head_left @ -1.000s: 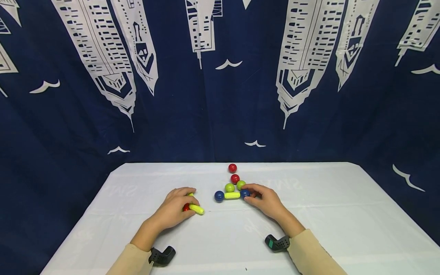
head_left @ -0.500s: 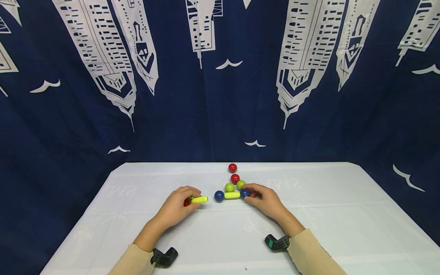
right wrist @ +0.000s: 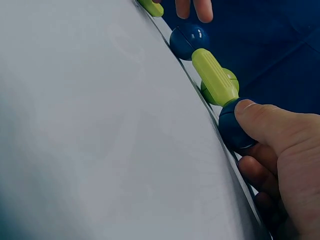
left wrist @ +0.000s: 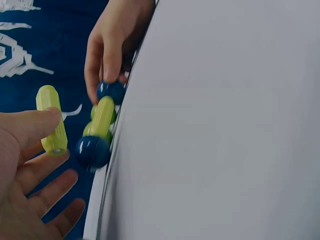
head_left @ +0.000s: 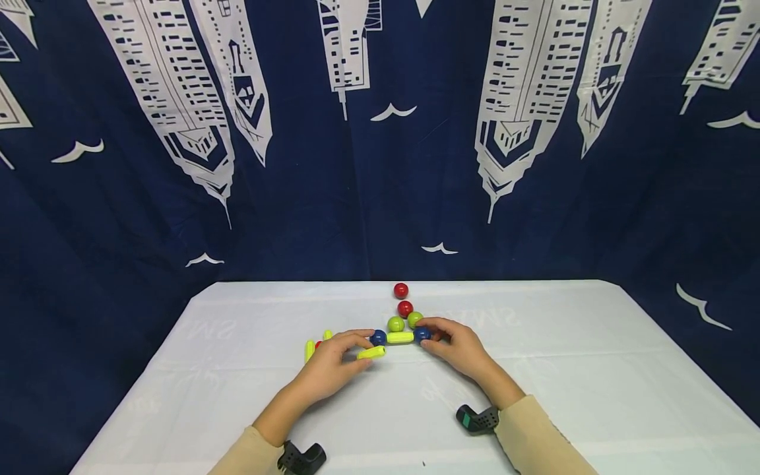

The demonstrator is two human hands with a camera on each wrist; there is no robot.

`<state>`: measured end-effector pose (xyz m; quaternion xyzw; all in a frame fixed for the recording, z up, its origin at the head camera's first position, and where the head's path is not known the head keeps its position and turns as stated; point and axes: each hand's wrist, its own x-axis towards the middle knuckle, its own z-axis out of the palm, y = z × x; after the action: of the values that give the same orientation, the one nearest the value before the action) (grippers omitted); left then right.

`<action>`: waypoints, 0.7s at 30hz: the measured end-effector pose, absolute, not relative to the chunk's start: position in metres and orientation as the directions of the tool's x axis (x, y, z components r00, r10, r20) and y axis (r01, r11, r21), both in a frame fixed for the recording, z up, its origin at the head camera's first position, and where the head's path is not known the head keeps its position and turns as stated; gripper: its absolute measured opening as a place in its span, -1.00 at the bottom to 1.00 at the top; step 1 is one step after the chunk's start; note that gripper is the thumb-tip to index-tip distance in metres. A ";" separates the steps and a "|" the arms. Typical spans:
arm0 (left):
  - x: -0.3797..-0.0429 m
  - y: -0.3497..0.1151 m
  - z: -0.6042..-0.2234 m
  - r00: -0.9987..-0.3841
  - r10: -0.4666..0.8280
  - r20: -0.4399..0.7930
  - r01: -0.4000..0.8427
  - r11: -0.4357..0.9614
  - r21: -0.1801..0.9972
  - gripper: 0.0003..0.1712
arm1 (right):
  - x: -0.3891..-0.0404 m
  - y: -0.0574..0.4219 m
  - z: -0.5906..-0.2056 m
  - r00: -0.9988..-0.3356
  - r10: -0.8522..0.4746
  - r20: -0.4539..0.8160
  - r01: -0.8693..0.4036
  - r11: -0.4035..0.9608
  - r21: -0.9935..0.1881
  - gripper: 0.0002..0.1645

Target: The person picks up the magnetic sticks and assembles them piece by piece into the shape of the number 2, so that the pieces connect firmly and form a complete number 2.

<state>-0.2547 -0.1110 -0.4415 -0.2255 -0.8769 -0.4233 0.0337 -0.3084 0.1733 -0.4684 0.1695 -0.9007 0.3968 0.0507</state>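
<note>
A short yellow-green ribbed rod (head_left: pixel 371 353) is pinched in my left hand (head_left: pixel 329 366); the left wrist view shows the thumb laid along the rod (left wrist: pixel 51 120). It is apart from the joined piece beside it. That piece is another yellow-green rod (head_left: pixel 400 338) with a left blue ball (head_left: pixel 378 338) and a right blue ball (head_left: pixel 422 334) at its ends. My right hand (head_left: pixel 460 346) holds the right blue ball (right wrist: pixel 232 125) between thumb and fingers. The left hand's fingertips are close to the left blue ball; whether they touch it I cannot tell.
Two green balls (head_left: pixel 396 324) sit just behind the joined piece. Farther back are two red balls (head_left: pixel 405 309) on the white table (head_left: pixel 534 369). Beyond my left hand lie more yellow-green rods (head_left: pixel 310 349) and a partly hidden red ball (head_left: pixel 318 344).
My left hand has picked the rod from the pieces at left and carried it rightward, near the left blue ball. The other left-side pieces came into view. My right hand stays on its ball.
</note>
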 end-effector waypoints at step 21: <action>-0.254 -0.103 -0.446 -0.883 0.409 0.231 0.444 0.563 0.697 -0.83 | -0.306 0.178 -0.465 -0.913 -0.326 0.246 -0.399 0.592 -0.700 -0.50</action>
<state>-0.2539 -0.1030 -0.4463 -0.2413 -0.8838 -0.4003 0.0216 -0.3062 0.1775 -0.4652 0.2035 -0.8910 0.4032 0.0457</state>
